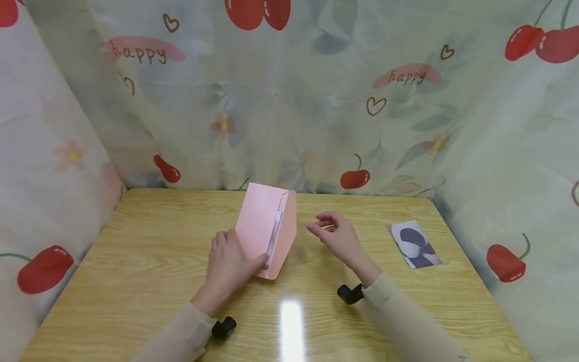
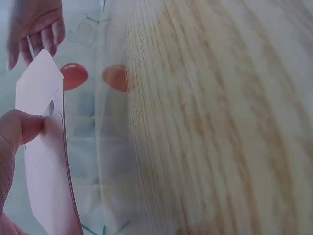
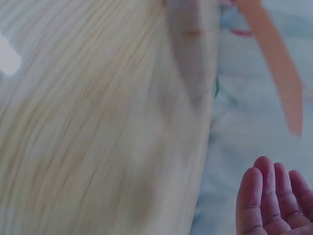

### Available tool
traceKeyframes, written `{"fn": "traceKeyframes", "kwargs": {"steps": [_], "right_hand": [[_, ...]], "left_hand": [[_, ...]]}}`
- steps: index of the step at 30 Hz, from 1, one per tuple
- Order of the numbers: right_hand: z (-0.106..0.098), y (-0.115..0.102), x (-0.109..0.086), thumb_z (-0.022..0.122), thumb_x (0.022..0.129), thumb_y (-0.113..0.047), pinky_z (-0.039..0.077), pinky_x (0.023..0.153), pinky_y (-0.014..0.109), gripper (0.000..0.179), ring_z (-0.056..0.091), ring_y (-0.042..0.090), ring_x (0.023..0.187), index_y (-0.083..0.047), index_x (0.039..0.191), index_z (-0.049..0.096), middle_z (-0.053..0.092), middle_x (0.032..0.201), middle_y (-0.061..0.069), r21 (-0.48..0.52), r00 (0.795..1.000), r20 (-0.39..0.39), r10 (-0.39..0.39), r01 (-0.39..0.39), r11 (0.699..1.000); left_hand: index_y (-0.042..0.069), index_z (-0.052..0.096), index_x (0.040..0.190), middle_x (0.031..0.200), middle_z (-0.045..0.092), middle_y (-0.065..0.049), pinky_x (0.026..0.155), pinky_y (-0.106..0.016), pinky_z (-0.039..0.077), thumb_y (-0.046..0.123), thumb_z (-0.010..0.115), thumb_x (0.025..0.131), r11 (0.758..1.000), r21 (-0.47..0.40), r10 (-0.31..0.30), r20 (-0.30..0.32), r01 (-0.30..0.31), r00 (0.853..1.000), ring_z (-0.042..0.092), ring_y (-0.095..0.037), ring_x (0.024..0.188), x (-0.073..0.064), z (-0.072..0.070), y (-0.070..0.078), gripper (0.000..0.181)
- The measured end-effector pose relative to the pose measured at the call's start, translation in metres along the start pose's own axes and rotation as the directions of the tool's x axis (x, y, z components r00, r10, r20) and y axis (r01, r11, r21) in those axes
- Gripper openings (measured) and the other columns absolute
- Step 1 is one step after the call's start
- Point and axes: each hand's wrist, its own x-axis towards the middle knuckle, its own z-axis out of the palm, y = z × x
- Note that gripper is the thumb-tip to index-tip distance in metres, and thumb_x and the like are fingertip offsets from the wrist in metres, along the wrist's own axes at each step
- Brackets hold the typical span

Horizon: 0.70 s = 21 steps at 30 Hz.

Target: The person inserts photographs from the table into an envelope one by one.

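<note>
A pink paper envelope point(image 1: 259, 208) is held tilted above the table, its flap point(image 1: 287, 221) folded out to the right. Along the envelope near the flap's fold runs a narrow silvery strip point(image 1: 274, 236). My left hand point(image 1: 229, 265) grips the envelope at its lower left, thumb over the near end of the strip; its other fingers are partly hidden behind the paper. To the right of the flap and apart from it is my right hand point(image 1: 340, 240), with fingers loosely bent and nothing in them. In the right wrist view its fingers point(image 3: 270, 196) look relaxed.
A printed card or photo point(image 1: 413, 245) in white, grey and purple lies on the wooden table point(image 1: 149, 261) at the right. A cherry-patterned curtain point(image 1: 280, 146) hangs behind the table and along both sides. Light glares off the table's front middle.
</note>
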Motion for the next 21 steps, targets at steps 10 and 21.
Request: {"fn": "traceKeyframes", "kwargs": {"steps": [10, 21], "right_hand": [[-0.071, 0.047, -0.009, 0.071, 0.079, -0.058, 0.05, 0.083, 0.04, 0.071, 0.06, 0.024, 0.103, -0.012, 0.13, 0.052, 0.059, 0.116, 0.007, -0.138, 0.995, -0.081, 0.052, -0.063, 0.988], [-0.139, 0.082, -0.019, 0.065, 0.082, -0.059, 0.043, 0.094, 0.046, 0.085, 0.05, 0.032, 0.118, -0.003, 0.14, 0.04, 0.05, 0.13, 0.017, -0.206, 0.975, -0.158, 0.154, -0.185, 0.961]], "left_hand": [[-0.008, 0.041, 0.127, 0.117, 0.043, -0.023, 0.085, -0.048, 0.04, 0.066, 0.072, 0.066, 1.0, 0.0, -0.009, 0.012, 0.009, 1.0, 0.041, -0.035, 0.105, -0.002, -0.002, -0.001, 0.1], [-0.007, 0.041, 0.127, 0.118, 0.042, -0.023, 0.085, -0.048, 0.04, 0.067, 0.072, 0.065, 1.0, -0.003, 0.001, 0.003, -0.001, 1.0, 0.042, -0.035, 0.104, -0.002, -0.001, -0.006, 0.101]]}}
